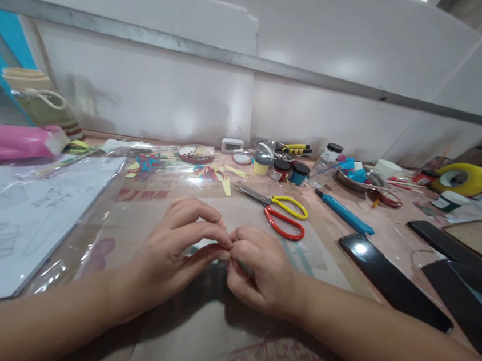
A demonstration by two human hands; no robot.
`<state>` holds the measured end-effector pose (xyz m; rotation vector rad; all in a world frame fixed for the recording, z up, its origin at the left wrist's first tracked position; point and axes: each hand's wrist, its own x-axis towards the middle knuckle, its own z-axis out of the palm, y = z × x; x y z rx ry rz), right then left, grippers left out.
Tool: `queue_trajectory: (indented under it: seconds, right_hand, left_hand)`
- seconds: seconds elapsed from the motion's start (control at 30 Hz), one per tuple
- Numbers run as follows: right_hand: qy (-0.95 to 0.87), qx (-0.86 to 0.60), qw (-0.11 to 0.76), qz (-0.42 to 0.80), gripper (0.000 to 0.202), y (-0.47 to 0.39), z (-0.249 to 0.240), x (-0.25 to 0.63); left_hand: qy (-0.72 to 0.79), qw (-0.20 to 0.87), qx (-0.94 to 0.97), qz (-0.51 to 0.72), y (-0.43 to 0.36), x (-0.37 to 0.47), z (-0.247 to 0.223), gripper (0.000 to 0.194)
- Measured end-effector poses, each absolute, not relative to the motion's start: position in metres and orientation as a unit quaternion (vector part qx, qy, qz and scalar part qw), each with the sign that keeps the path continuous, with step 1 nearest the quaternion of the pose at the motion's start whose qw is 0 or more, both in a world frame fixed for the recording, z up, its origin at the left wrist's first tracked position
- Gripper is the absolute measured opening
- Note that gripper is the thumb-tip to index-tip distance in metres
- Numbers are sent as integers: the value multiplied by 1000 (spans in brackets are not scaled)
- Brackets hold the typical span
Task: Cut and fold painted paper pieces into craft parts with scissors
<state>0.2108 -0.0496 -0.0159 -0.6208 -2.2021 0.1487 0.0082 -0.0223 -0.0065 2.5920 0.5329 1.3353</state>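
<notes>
Both hands meet fingertip to fingertip above the plastic-covered table (206, 349). My left hand (183, 240) is in a pinch, thumb against the index and middle fingertips. My right hand (260, 266) is curled closed, its thumb and index finger touching the left fingertips. Whatever sits between the fingers is too small or too hidden to name. Just beyond my right hand lie scissors (271, 202) with one yellow and one red handle, blades pointing left. Small yellow cut pieces (225, 186) lie farther back, near the scissor tips.
Drawing sheets (39, 211) and a pink pouch (16, 142) lie left. At the back stand paint jars (298, 174), a small white digital display (232, 146) and a metal bowl (355, 181). A blue cutter (345, 211), a black phone (389, 279) and yellow tape (463, 178) lie right.
</notes>
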Motion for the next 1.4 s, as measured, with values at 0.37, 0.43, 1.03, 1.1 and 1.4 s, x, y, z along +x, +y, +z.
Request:
queue_trajectory:
  seconds: [0.37,0.43,1.03,1.1,1.4]
  right_hand:
    - [-872,-243,419,71,16,-50,-14,209]
    - [-873,-244,417,69,16,-49,-14,209]
    - [-877,-239,412,60,16,-51,-16,209]
    - [-878,-238,410,58,16,-51,-16,209]
    - [-885,-231,400,59,15,-51,-16,209]
  left_hand:
    - [199,73,860,464,-26,9,-8,13]
    - [198,71,861,464,-26,9,-8,12]
    - [194,58,869,453,-27,10,-8,13]
    - [190,52,869,455,-26,9,-8,13]
    - [182,51,879,437,-23,8,-5,19]
